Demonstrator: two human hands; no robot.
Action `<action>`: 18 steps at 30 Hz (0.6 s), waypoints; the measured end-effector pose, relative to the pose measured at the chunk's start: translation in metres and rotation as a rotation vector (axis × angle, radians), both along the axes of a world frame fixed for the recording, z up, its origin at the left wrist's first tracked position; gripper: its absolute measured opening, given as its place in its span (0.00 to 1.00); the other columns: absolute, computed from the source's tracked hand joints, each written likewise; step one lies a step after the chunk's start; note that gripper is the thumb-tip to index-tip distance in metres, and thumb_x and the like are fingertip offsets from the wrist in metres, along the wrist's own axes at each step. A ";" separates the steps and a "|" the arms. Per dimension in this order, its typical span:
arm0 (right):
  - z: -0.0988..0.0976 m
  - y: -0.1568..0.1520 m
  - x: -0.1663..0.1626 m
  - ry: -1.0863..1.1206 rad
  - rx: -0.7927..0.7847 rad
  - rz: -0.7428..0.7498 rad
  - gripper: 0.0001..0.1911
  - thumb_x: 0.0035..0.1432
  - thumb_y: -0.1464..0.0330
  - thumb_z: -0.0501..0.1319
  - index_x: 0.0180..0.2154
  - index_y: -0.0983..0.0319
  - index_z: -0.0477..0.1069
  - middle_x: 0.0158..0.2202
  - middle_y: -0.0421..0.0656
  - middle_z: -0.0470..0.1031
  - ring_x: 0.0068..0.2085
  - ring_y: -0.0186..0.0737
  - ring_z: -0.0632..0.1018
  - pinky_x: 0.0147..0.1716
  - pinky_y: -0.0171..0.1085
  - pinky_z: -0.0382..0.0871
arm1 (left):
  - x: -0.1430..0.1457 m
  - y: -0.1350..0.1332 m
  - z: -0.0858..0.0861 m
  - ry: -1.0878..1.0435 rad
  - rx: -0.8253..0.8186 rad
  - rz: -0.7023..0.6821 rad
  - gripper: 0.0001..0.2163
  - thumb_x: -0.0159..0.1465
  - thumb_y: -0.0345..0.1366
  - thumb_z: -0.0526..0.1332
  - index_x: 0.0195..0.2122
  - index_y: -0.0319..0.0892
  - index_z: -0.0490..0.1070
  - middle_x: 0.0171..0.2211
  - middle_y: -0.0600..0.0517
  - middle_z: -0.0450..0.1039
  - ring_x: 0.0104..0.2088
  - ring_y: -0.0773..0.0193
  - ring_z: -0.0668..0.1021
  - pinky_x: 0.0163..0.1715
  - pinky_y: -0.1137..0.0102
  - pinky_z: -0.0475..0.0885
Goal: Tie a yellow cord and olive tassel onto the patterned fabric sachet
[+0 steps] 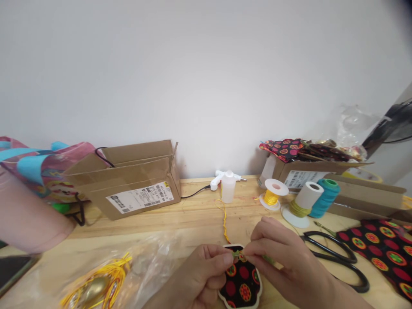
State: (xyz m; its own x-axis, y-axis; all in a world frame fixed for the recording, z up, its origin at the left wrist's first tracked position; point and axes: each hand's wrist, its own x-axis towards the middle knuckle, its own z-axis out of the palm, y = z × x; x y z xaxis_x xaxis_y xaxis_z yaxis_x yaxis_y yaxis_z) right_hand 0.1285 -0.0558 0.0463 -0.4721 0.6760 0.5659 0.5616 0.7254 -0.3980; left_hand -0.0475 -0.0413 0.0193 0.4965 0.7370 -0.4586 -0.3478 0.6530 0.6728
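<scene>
My left hand (206, 272) pinches one end of a short piece of green cord (237, 254) between thumb and forefinger. From the other side, my right hand (285, 259) grips the same cord with its fingertips closed, the two hands a small gap apart. Just below the fingers lies a scalloped piece of black patterned fabric (240, 281) with red and green motifs and a cream edge. A twisted yellow cord (225, 225) runs from its top toward the back of the table. My hands cover part of the fabric's sides.
Black-handled scissors (358, 274) and patterned fabric (380, 249) lie at right. Behind are a yellow cord spool (272, 197), green cord spool (299, 210) and teal thread cone (325, 197). A glue gun (219, 178), white bottle (228, 189), cardboard box (128, 180) and plastic bag (144, 262) also sit there.
</scene>
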 end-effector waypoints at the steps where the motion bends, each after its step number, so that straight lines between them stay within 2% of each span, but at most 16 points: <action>1: 0.000 0.000 0.000 0.005 0.000 0.001 0.07 0.54 0.76 0.53 0.30 0.63 0.69 0.25 0.41 0.66 0.28 0.35 0.66 0.26 0.34 0.60 | 0.000 0.000 0.000 -0.001 -0.003 0.008 0.11 0.40 0.34 0.69 0.18 0.33 0.69 0.13 0.60 0.51 0.16 0.78 0.48 0.14 0.81 0.41; 5: 0.001 -0.001 -0.001 0.036 -0.012 0.014 0.07 0.53 0.77 0.54 0.30 0.63 0.69 0.25 0.42 0.66 0.28 0.34 0.67 0.25 0.33 0.60 | -0.002 -0.002 -0.001 0.009 -0.024 0.026 0.10 0.40 0.34 0.69 0.19 0.34 0.70 0.14 0.60 0.50 0.16 0.78 0.49 0.14 0.82 0.43; 18: 0.006 -0.002 -0.002 0.045 -0.019 0.005 0.07 0.53 0.77 0.54 0.29 0.62 0.69 0.24 0.41 0.66 0.27 0.34 0.67 0.25 0.33 0.60 | -0.001 -0.001 -0.002 -0.020 -0.015 -0.035 0.12 0.40 0.35 0.69 0.18 0.35 0.68 0.13 0.62 0.47 0.16 0.77 0.45 0.13 0.81 0.38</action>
